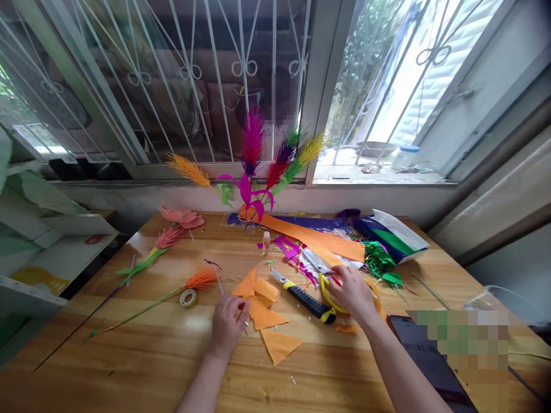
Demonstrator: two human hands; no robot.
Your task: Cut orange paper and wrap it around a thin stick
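A wood-grained worktop (150, 367) stands against a pale wall (120, 199), beneath a wide window (185, 115) with a metal grille (244, 68). Daylight is brightest at right; white shelving (77, 225) stands at left.

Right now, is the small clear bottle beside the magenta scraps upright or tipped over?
Upright: the small clear bottle stands on the wooden table, its pinkish cap uppermost.

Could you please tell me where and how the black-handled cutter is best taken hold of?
I'd grip the black-handled cutter around its ridged handle, near the yellow-trimmed rear end, coming from the near right side. It lies slantwise, its pale tip pointing away to the left, so that rear end faces the person, close to the right hand.
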